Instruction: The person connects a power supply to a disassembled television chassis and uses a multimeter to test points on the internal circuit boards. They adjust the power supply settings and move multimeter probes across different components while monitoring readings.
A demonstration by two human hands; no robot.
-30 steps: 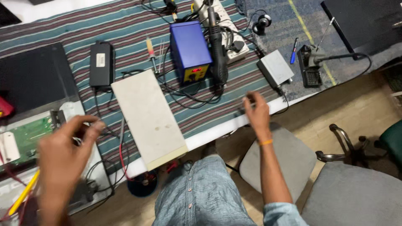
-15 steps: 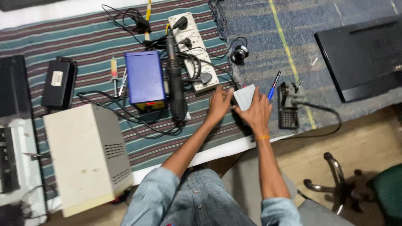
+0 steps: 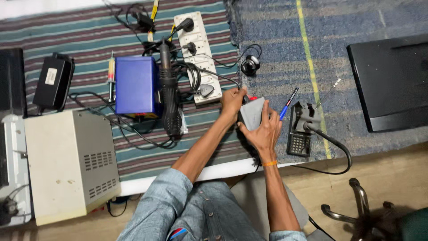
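Both hands meet over a small grey box [image 3: 252, 112] that sits on the striped cloth [image 3: 89, 31] near the front edge of the bench. The right hand [image 3: 264, 131] lies against the box from the near side, palm under its lower right corner and fingers curled up along its right edge, so the box sits between thumb and fingers in a loose grasp. The left hand [image 3: 232, 101] comes in from the left and closes on the box's upper left corner, fingertips bunched together there; something small and red shows just beyond them, and whether the fingers pinch it or only the box's edge cannot be told from this angle. An orange band [image 3: 269, 163] circles the right wrist. Just right of the box lies a blue pen [image 3: 288, 103], and beyond it a black stand [image 3: 301, 129] with a thick cable leading off the bench. To the left, touching nothing the hands hold, a white power strip [image 3: 197, 51] runs up the cloth, with a black hot-air handle [image 3: 169, 93] lying beside a blue station box [image 3: 136, 85]. A beige metal case [image 3: 69, 163] stands at the left front, well apart from the hands.
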